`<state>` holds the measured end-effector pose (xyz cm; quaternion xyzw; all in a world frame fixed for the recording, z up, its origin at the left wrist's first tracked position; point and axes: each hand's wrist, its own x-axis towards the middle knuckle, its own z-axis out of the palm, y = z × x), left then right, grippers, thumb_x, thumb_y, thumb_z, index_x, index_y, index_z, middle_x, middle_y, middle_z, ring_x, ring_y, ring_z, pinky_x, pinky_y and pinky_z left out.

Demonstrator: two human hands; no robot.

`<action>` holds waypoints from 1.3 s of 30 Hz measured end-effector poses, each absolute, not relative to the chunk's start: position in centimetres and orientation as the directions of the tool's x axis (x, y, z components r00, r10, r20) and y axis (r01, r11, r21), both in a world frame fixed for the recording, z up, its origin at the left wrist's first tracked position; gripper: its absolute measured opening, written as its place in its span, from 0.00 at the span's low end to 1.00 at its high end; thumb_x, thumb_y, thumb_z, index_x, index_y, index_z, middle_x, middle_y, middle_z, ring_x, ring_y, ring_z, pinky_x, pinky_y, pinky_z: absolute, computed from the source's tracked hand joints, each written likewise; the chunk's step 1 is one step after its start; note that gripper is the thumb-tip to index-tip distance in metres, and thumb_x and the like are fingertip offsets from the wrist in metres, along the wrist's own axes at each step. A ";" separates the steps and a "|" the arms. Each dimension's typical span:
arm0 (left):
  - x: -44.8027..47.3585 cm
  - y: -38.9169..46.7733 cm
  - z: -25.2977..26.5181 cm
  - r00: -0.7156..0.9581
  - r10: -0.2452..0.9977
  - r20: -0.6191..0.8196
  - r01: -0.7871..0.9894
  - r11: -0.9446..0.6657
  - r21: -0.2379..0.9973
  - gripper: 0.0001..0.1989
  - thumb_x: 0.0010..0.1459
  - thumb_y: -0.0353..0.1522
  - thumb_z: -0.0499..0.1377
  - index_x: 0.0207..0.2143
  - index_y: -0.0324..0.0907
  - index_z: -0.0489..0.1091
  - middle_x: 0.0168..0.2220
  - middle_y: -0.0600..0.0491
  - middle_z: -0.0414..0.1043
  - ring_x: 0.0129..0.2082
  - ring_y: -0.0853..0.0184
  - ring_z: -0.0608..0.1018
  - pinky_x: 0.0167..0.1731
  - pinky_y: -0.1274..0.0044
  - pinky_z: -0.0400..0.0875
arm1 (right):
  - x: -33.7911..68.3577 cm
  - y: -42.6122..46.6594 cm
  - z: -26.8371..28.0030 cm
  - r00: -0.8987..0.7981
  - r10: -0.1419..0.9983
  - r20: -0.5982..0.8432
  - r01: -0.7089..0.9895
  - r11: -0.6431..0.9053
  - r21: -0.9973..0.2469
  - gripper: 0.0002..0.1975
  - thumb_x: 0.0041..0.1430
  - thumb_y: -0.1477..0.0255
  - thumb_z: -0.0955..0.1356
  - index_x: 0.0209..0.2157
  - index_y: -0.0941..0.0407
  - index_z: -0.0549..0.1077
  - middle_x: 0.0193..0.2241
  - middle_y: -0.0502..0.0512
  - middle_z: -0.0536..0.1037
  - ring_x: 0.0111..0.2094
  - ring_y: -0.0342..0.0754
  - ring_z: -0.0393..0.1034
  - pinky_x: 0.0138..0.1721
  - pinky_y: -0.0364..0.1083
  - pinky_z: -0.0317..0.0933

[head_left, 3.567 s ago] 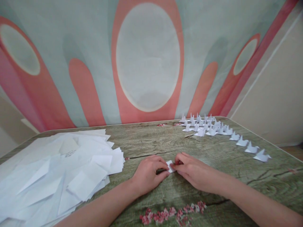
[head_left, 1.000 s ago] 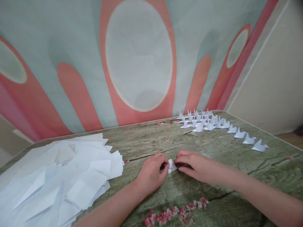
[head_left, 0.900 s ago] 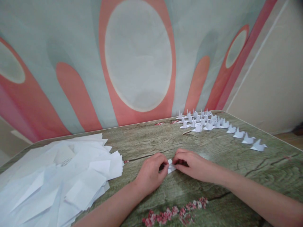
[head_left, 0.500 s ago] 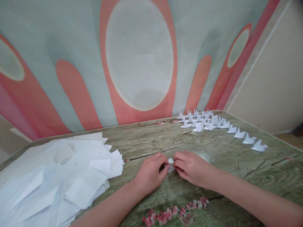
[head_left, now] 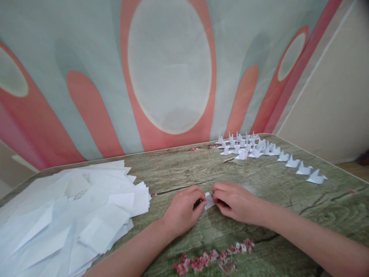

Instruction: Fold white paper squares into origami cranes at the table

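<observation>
A small folded piece of white paper [head_left: 209, 201] is between my two hands, just over the middle of the wood-patterned table [head_left: 184, 173]. My left hand [head_left: 187, 207] pinches its left edge between thumb and fingers. On its right side my right hand [head_left: 233, 202] has curled fingers closed at the paper's edge; the fingertips are partly hidden. To the far right stand several folded white paper birds [head_left: 255, 151], grouped in rows, with a few trailing toward the near right [head_left: 316, 177].
A wide, loose heap of white paper sheets [head_left: 100, 227] covers the table's left side. Pink printed flowers [head_left: 213, 256] mark the near part of the tabletop. Behind the table hangs a coral and grey-green backdrop [head_left: 170, 65].
My right hand has shifted slightly up and its fingers curl more, so more of the small paper shows. My left hand stays about where it was.
</observation>
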<state>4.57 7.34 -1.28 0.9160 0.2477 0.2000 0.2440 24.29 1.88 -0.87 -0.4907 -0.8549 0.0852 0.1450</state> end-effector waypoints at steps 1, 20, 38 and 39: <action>4.6 7.3 -1.3 0.800 0.549 0.245 0.352 -0.758 0.549 0.04 0.56 0.27 0.53 0.31 0.41 0.67 0.35 0.52 0.69 0.36 0.68 0.72 0.38 0.78 0.66 | 24.4 1.9 -0.9 -0.464 0.871 0.163 0.807 0.492 -0.327 0.06 0.51 0.80 0.63 0.29 0.57 0.69 0.30 0.53 0.69 0.32 0.45 0.63 0.34 0.44 0.57; 5.1 7.3 -1.3 0.768 0.598 0.229 0.391 -0.721 0.572 0.05 0.54 0.26 0.53 0.30 0.41 0.68 0.32 0.53 0.68 0.33 0.68 0.71 0.35 0.78 0.64 | 24.5 3.0 -2.5 -0.240 0.965 0.108 0.625 0.239 -0.743 0.03 0.51 0.78 0.66 0.27 0.58 0.72 0.27 0.49 0.68 0.26 0.41 0.64 0.29 0.40 0.58; 6.0 7.0 -1.4 0.719 0.662 0.213 0.491 -0.700 0.519 0.04 0.53 0.25 0.52 0.28 0.39 0.65 0.29 0.53 0.66 0.30 0.68 0.69 0.31 0.78 0.62 | 24.5 2.7 -1.8 -0.253 0.962 0.105 0.674 0.253 -0.694 0.04 0.54 0.75 0.65 0.28 0.58 0.71 0.27 0.50 0.68 0.28 0.41 0.65 0.31 0.41 0.58; 6.0 7.0 -1.5 0.719 0.661 0.214 0.488 -0.700 0.521 0.04 0.53 0.25 0.52 0.27 0.39 0.65 0.29 0.53 0.66 0.30 0.68 0.68 0.31 0.78 0.62 | 24.4 2.7 -1.8 -0.241 0.965 0.101 0.677 0.242 -0.695 0.04 0.54 0.75 0.65 0.27 0.58 0.71 0.27 0.50 0.68 0.28 0.41 0.64 0.30 0.41 0.58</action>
